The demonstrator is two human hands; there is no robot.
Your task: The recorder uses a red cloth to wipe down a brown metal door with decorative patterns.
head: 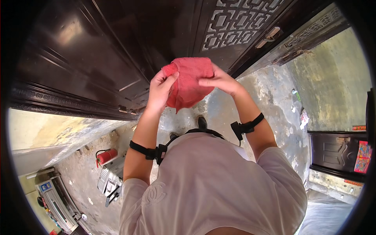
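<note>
A red terry cloth, folded over on itself, hangs between my two hands in front of a dark brown door. My left hand grips its left edge, with the thumb on the near face and the fingers behind. On the right side my right hand holds the cloth, its thumb lying across the front while the other fingers are mostly hidden behind. One corner droops at the lower left of the cloth. Whether the cloth touches the door cannot be told.
The door carries a lattice panel and a handle. A red fire extinguisher and a silver suitcase are on the worn concrete floor to my left. Farther right is another dark door.
</note>
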